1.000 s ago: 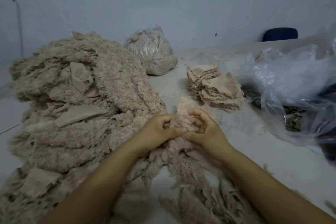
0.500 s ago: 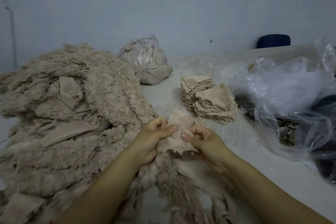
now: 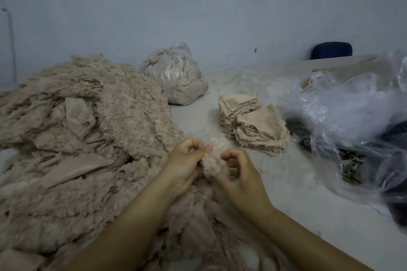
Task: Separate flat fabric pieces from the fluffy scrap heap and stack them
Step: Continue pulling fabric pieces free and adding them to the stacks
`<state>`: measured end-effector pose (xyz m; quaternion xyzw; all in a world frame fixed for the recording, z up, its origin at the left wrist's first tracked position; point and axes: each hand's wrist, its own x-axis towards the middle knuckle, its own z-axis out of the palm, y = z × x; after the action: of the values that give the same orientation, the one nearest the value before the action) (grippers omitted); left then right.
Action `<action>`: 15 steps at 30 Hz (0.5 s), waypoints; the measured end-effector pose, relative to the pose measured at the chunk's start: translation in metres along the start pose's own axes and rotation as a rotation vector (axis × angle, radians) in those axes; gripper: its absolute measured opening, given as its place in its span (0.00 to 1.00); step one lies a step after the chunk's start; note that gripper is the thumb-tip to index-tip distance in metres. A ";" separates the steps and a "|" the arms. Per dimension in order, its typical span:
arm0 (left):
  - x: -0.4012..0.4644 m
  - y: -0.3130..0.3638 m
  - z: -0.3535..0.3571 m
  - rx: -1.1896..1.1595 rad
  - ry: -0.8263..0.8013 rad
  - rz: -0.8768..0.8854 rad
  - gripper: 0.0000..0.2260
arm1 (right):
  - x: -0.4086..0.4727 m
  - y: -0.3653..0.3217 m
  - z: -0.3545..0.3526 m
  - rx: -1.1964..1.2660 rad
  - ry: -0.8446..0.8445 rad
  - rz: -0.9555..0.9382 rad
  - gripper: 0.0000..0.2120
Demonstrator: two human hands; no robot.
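Head view: left hand point(image 3: 185, 160) pinches the piece point(image 3: 214, 164) at its top; right hand point(image 3: 239, 171) curls around its other side. The stack point(image 3: 253, 125) lies ahead and to the right, so the right hand is nearer. The heap point(image 3: 83, 138) lies to the left.

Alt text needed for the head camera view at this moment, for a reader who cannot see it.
Two bare hands, left hand and right hand, hold a small fluffy scrap between them above a table. A large fluffy scrap heap lies to the left; a stack of flat fabric pieces sits beyond the hands.
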<state>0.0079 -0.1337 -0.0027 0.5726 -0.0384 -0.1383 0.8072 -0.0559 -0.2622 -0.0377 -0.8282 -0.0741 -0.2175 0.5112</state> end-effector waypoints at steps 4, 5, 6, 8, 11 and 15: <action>-0.002 -0.003 -0.002 -0.088 -0.093 -0.042 0.10 | 0.011 -0.001 -0.001 0.507 0.080 0.357 0.07; -0.001 -0.005 -0.005 -0.033 -0.090 -0.025 0.12 | 0.014 -0.002 -0.003 0.590 0.072 0.431 0.06; -0.002 -0.006 -0.006 0.030 -0.071 -0.001 0.12 | 0.016 -0.002 -0.004 0.628 0.075 0.483 0.06; -0.002 -0.006 -0.011 0.102 -0.039 0.013 0.11 | 0.018 -0.002 -0.007 0.696 0.120 0.557 0.06; 0.000 -0.003 -0.019 0.083 -0.023 -0.043 0.08 | 0.019 -0.001 -0.014 0.671 0.147 0.587 0.10; -0.007 -0.003 -0.013 0.135 -0.205 -0.078 0.22 | 0.019 -0.002 -0.007 0.501 0.071 0.473 0.06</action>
<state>0.0039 -0.1207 -0.0090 0.6096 -0.1077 -0.2248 0.7525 -0.0422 -0.2696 -0.0251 -0.6630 0.0864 -0.0967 0.7373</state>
